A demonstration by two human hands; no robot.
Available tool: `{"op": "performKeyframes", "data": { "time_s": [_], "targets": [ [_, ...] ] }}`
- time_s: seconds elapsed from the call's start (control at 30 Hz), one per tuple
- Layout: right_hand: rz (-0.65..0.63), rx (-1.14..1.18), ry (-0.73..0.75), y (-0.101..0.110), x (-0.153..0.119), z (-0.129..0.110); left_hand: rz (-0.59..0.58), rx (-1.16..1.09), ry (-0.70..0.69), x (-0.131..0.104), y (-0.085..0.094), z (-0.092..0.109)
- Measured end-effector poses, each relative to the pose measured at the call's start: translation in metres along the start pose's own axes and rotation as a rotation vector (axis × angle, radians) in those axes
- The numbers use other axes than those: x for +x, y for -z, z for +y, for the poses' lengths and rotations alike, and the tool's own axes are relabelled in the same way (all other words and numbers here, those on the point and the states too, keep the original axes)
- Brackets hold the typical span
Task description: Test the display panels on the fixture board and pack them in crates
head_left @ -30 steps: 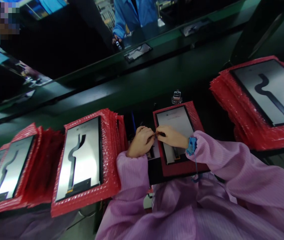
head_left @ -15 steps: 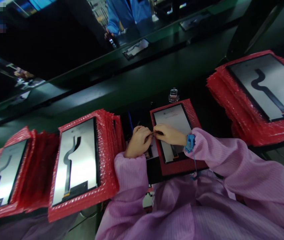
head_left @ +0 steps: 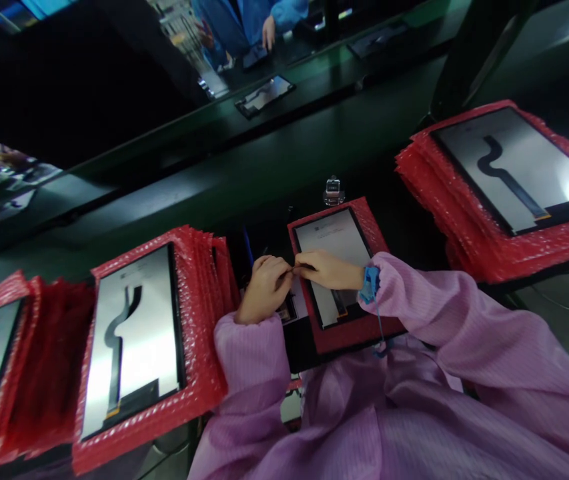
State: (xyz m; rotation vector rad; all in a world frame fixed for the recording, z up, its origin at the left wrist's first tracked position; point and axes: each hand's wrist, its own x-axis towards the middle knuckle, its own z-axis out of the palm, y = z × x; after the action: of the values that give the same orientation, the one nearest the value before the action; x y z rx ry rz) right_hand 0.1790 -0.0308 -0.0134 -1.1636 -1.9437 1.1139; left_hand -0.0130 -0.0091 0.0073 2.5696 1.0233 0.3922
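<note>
A display panel (head_left: 340,230) lies on a red pad (head_left: 375,227) in front of me. My right hand (head_left: 321,268) reaches over it from the right, fingers pinched near the panel's left edge. Just left of the panel, my left hand (head_left: 268,285) is closed too, its fingertips meeting those of the right. Whatever sits between the fingertips is too small and too covered to name. A blue wrist strap (head_left: 369,285) is round my right wrist. Part of the panel's dark flex cable (head_left: 339,303) shows below my right forearm.
Stacks of red bubble-wrap bags carry a panel on top at the left (head_left: 137,327) and right (head_left: 519,167). A small clear-based device (head_left: 333,191) stands behind the pad. Across the dark bench, a co-worker in blue (head_left: 249,27) touches a dark panel.
The view has shifted slightly, so the bench things sit further left. My hands keep the same pinched pose. The co-worker's hand has moved onto a dark panel.
</note>
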Motion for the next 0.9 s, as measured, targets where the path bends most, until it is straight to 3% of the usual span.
{"op": "performKeyframes", "data": {
  "time_s": [0.07,0.17,0.23,0.3,0.37,0.43,0.53,0.6,0.7,0.9],
  "targets": [
    [-0.013,0.001,-0.012,0.007,0.001,-0.001,0.103,-0.006,0.036,-0.001,0.001,-0.002],
    [0.016,-0.007,-0.034,0.03,0.001,-0.001,0.444,0.062,0.155,-0.004,0.002,-0.001],
    [0.139,-0.055,-0.087,0.051,0.001,0.003,0.702,0.116,0.25,-0.007,0.001,0.008],
    [0.32,-0.14,-0.168,0.073,-0.001,0.012,0.847,0.146,0.302,-0.014,-0.005,0.025],
    [0.496,-0.237,-0.257,0.09,-0.004,0.025,0.816,0.154,0.279,-0.024,-0.018,0.048],
    [0.618,-0.368,-0.356,0.101,-0.006,0.04,0.645,0.14,0.191,-0.036,-0.037,0.071],
    [0.657,-0.503,-0.438,0.103,-0.004,0.06,0.347,0.118,0.096,-0.051,-0.069,0.096],
    [0.627,-0.496,-0.434,0.101,0.001,0.068,0.252,0.094,0.109,-0.058,-0.086,0.102],
    [0.576,-0.462,-0.433,0.102,0.009,0.073,0.279,0.065,0.178,-0.063,-0.101,0.103],
    [0.478,-0.319,-0.411,0.121,0.006,0.078,0.383,0.022,0.296,-0.066,-0.105,0.104]
  ]
}}
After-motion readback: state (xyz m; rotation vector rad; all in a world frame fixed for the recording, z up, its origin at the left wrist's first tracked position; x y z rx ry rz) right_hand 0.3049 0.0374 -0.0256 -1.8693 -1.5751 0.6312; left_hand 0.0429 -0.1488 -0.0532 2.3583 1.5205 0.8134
